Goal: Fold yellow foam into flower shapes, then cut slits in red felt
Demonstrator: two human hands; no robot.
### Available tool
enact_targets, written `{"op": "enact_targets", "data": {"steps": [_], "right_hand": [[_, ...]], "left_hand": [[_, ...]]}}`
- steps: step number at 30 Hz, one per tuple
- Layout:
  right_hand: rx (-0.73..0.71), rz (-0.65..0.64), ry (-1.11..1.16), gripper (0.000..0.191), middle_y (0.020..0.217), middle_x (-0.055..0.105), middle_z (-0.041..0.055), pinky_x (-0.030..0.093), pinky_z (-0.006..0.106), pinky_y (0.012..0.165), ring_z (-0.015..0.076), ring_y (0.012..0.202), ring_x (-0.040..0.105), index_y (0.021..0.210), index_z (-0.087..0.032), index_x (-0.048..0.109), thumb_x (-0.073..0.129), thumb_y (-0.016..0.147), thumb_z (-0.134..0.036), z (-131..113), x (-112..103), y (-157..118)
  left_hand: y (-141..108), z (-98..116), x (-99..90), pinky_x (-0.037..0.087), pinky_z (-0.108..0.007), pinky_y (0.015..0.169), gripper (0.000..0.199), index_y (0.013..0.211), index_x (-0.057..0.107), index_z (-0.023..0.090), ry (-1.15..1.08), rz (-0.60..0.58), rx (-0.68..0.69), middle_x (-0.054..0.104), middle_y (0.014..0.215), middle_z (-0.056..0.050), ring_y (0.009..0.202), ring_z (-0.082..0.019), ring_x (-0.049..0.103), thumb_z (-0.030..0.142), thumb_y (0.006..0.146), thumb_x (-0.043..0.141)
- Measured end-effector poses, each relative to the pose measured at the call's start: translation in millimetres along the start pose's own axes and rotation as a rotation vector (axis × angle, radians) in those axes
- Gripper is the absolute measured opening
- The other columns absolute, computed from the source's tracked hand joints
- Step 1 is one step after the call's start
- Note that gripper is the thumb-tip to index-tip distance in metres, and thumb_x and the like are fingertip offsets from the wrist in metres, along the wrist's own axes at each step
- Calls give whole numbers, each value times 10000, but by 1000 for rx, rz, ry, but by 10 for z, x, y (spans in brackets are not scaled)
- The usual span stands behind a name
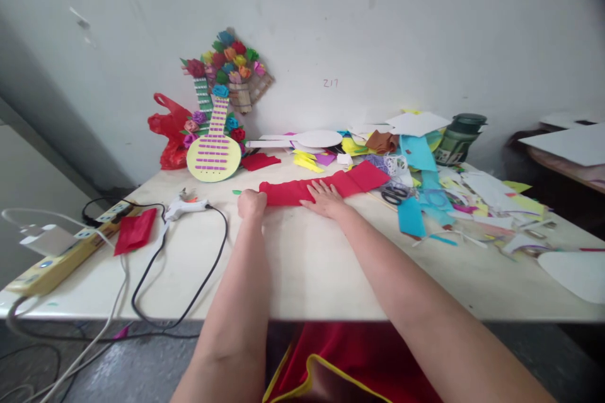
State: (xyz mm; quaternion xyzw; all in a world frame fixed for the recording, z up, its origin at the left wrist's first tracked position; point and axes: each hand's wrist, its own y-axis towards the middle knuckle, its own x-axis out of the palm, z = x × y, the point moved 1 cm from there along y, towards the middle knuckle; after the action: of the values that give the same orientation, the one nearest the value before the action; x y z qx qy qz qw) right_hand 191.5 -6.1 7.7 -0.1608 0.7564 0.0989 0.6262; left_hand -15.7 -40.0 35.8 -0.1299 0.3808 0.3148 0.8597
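A long strip of red crepe paper (295, 191) lies across the white table in front of me, slanting up to the right. My left hand (252, 203) is closed at its left end, fingers curled around the edge. A small green tip (237, 192) pokes out beyond that hand; whether I hold it, I cannot tell. My right hand (325, 199) rests flat on the strip's middle, fingers spread, pressing it against the table. Past the strip's right end lie black-handled scissors (394, 194).
A white glue gun (186, 206) with a looping black cord and a yellow power strip (70, 258) occupy the left. Behind stands a yellow paper lute (214, 157) with paper flowers. Paper scraps (472, 201) and a green bottle (459, 138) crowd the right.
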Motion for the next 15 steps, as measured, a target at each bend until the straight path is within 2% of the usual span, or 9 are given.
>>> {"op": "enact_targets", "data": {"steps": [2,4,6,7,8,10,11,12,15], "right_hand": [[11,-24,-9,812,1498,54,57,-3,504,1062,253,1366,-15,1427,-183,148,190,788,-683,-9,-12,1],[25,-48,-14,821,1499,26,47,-17,550,1043,263,1364,-36,1430,-195,124,172,780,-695,-19,-14,6],[29,-59,-22,825,1499,9,37,-24,580,1028,269,1363,-46,1431,-199,112,153,776,-699,-25,-8,12],[29,-59,-27,823,1498,5,33,-25,590,1023,271,1363,-48,1431,-199,112,145,777,-698,-27,-4,15],[28,-57,-33,820,1498,3,29,-24,598,1019,273,1362,-48,1431,-200,114,139,778,-695,-27,1,18],[27,-54,-41,810,1498,4,25,-22,606,1014,273,1362,-45,1431,-201,115,135,784,-687,-28,9,21],[29,-53,-43,807,1498,6,24,-21,609,1012,272,1362,-42,1431,-202,113,136,785,-685,-29,11,22],[32,-53,-43,806,1498,7,25,-21,611,1010,272,1362,-40,1432,-204,110,137,785,-685,-31,12,23],[45,-63,-44,814,1498,6,27,-26,621,1002,273,1362,-41,1432,-208,102,140,779,-693,-40,7,22]], "left_hand": [[-22,8,-43,449,-382,735,300,921,640,160,58,37,9,647,980,-163,934,-302,590,156,631,561],[-67,48,-46,447,-398,763,400,1069,585,155,110,102,73,620,1046,-169,983,-304,564,151,672,537],[-129,120,22,438,-399,809,385,1106,564,137,149,173,237,571,1141,-173,1072,-308,507,153,731,481],[-164,165,87,426,-379,846,373,1110,563,122,172,168,379,540,1195,-168,1110,-294,480,143,756,447],[-198,207,171,408,-352,887,367,1113,563,106,200,117,501,530,1213,-164,1115,-271,480,133,779,413],[-249,262,353,378,-284,932,341,1095,589,156,222,1,609,576,1178,-108,1102,-215,501,170,801,418],[-267,277,440,343,-285,972,361,1139,566,154,260,-85,660,558,1213,-104,1151,-206,468,192,821,400],[-277,281,511,291,-297,1019,395,1200,521,141,295,-151,678,507,1281,-101,1216,-199,408,219,839,379],[-271,249,600,181,-378,1081,526,1315,400,124,366,-183,563,336,1418,-86,1324,-232,235,385,871,297]]}}
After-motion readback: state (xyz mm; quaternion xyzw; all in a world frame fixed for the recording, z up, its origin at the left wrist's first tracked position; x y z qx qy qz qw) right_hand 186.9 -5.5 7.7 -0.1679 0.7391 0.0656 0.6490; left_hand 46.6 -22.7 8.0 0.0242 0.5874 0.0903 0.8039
